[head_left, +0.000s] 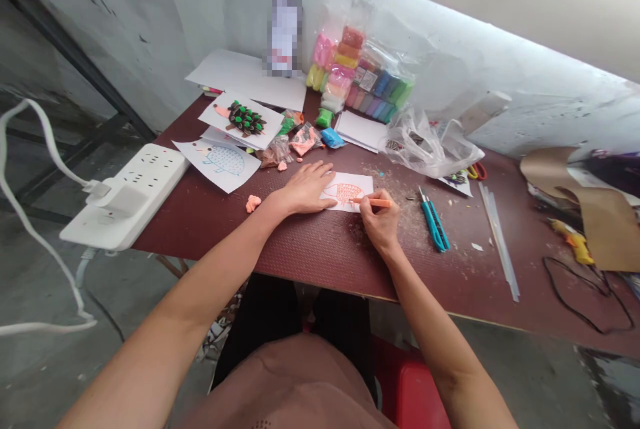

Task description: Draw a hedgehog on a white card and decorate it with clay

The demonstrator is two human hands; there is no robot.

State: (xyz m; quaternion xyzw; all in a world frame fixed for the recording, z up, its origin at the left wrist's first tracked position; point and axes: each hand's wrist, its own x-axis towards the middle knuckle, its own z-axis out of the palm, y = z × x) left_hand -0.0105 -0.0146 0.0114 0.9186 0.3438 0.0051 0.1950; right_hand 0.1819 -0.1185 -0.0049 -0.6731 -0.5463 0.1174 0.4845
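Dark red wooden surface by a grey wall | my left hand lies flat, fingers together, pinning the small white hedgehog drawing card steady | right hand fingers clamped on the orange pen, tip touching the card to colour it.

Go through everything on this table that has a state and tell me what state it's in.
Left hand: flat, pressing the white hedgehog card.
Right hand: grip closed on the orange marker, tip on the card.
Teal utility knives: lying flat, untouched.
White power strip: one plug in.
Clear clay bag: open.
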